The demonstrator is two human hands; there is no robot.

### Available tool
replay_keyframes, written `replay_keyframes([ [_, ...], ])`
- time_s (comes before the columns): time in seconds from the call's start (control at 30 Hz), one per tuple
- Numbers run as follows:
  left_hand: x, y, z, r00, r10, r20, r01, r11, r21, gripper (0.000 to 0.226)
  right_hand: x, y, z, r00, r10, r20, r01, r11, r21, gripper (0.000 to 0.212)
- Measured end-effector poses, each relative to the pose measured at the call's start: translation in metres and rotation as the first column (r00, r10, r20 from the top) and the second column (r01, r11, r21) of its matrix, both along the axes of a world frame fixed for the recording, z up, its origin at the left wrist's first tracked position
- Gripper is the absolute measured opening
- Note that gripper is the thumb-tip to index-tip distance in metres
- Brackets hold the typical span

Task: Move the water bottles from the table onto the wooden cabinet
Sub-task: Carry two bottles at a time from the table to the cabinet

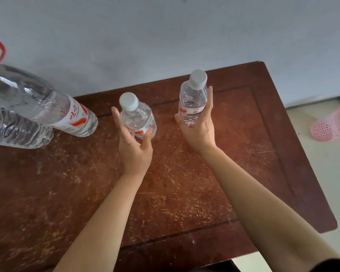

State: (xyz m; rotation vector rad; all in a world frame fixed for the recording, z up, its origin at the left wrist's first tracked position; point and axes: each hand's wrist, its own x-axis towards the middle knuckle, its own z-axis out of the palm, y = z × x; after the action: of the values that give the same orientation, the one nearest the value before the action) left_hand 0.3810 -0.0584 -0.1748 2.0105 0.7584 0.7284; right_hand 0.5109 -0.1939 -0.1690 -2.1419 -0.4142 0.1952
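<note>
Two small clear water bottles with white caps and red-and-white labels are over a scratched dark wooden top (185, 193). My left hand (134, 148) reaches round the left small bottle (136, 116), thumb on its left side and fingers on its right; the bottle leans slightly and its base is at the wood. My right hand (199, 128) grips the right small bottle (192, 97) around its lower half, upright. The hand hides that bottle's base, so I cannot tell whether it touches the wood.
Two large clear water jugs (33, 108) with red handles stand at the far left of the wooden top. A grey wall runs behind. To the right lies pale floor with a pink mesh basket (332, 124). The top's right edge (306, 154) is near my right arm.
</note>
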Motion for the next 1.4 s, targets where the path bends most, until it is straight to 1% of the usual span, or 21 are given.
replay_keyframes([
  [0.07,-0.015,0.001,-0.002,0.999,0.042,-0.009,-0.043,0.998,-0.036,0.091,-0.003,0.003,-0.003,0.998,-0.060,0.024,0.060,0.998,0.010,0.096],
  [0.13,-0.029,0.000,-0.001,0.998,0.067,-0.015,-0.068,0.995,-0.070,0.092,-0.008,0.001,-0.005,0.997,-0.071,0.021,0.071,0.997,0.007,0.092],
  [0.23,-0.045,-0.003,0.005,0.997,0.078,-0.030,-0.080,0.992,-0.101,0.092,-0.020,-0.011,0.001,0.999,-0.028,-0.034,0.028,1.000,-0.015,0.092],
  [0.3,-0.055,-0.003,0.013,0.995,0.085,-0.044,-0.088,0.993,-0.079,0.090,-0.034,-0.025,0.006,0.999,0.022,-0.032,-0.022,1.000,-0.008,0.091],
  [0.4,-0.067,-0.003,0.030,0.992,0.101,-0.080,-0.102,0.995,-0.003,0.083,-0.055,-0.040,0.016,0.993,0.094,0.076,-0.095,0.995,0.016,0.087],
  [0.53,-0.085,-0.005,0.067,0.981,0.184,-0.061,-0.175,0.977,0.124,0.076,-0.063,-0.039,0.046,0.947,0.173,0.271,-0.193,0.980,0.049,0.082],
  [0.63,-0.112,-0.004,0.106,0.946,0.310,-0.094,-0.275,0.922,0.274,0.074,-0.073,-0.022,0.087,0.906,0.251,0.340,-0.294,0.952,0.080,0.082],
  [0.67,-0.125,-0.004,0.119,0.929,0.349,-0.122,-0.292,0.896,0.335,0.076,-0.077,-0.014,0.098,0.894,0.282,0.349,-0.333,0.938,0.095,0.083],
  [0.73,-0.152,-0.002,0.143,0.903,0.391,-0.181,-0.276,0.847,0.455,0.087,-0.091,0.003,0.116,0.877,0.337,0.342,-0.396,0.911,0.116,0.083],
  [0.8,-0.189,0.000,0.163,0.858,0.465,-0.217,-0.265,0.764,0.588,0.096,-0.113,0.022,0.131,0.842,0.408,0.353,-0.473,0.873,0.119,0.083],
  [0.83,-0.207,-0.002,0.170,0.827,0.513,-0.229,-0.274,0.724,0.633,0.096,-0.127,0.029,0.137,0.818,0.439,0.371,-0.511,0.851,0.120,0.082],
  [0.87,-0.243,-0.005,0.183,0.765,0.604,-0.224,-0.324,0.662,0.676,0.095,-0.155,0.045,0.147,0.772,0.498,0.395,-0.581,0.805,0.122,0.082],
  [0.9,-0.251,-0.006,0.183,0.744,0.628,-0.229,-0.324,0.639,0.698,0.094,-0.161,0.047,0.148,0.765,0.506,0.399,-0.589,0.800,0.116,0.083],
  [0.93,-0.277,-0.009,0.189,0.702,0.673,-0.234,-0.346,0.609,0.713,0.093,-0.181,0.056,0.154,0.743,0.535,0.402,-0.622,0.773,0.122,0.084],
  [1.0,-0.322,-0.019,0.197,0.627,0.745,-0.229,-0.392,0.555,0.733,0.091,-0.218,0.069,0.162,0.683,0.585,0.437,-0.689,0.715,0.119,0.086],
  [1.07,-0.373,-0.030,0.202,0.555,0.810,-0.190,-0.443,0.481,0.757,0.088,-0.259,0.082,0.171,0.604,0.637,0.479,-0.760,0.642,0.105,0.088],
  [1.1,-0.405,-0.037,0.204,0.504,0.846,-0.175,-0.473,0.439,0.764,0.088,-0.288,0.088,0.178,0.558,0.659,0.504,-0.796,0.597,0.100,0.089],
  [1.17,-0.457,-0.047,0.206,0.442,0.884,-0.153,-0.539,0.397,0.743,0.086,-0.335,0.097,0.189,0.478,0.685,0.549,-0.845,0.529,0.075,0.092],
  [1.27,-0.544,-0.074,0.212,0.347,0.930,-0.119,-0.623,0.323,0.712,0.076,-0.421,0.104,0.200,0.342,0.723,0.600,-0.914,0.405,0.033,0.095],
  [1.33,-0.609,-0.102,0.218,0.264,0.961,-0.085,-0.662,0.245,0.709,0.068,-0.493,0.101,0.206,0.255,0.738,0.625,-0.950,0.313,0.017,0.094],
  [1.4,-0.669,-0.128,0.221,0.188,0.980,-0.067,-0.685,0.179,0.706,0.065,-0.562,0.096,0.213,0.185,0.728,0.660,-0.971,0.240,0.007,0.094],
])
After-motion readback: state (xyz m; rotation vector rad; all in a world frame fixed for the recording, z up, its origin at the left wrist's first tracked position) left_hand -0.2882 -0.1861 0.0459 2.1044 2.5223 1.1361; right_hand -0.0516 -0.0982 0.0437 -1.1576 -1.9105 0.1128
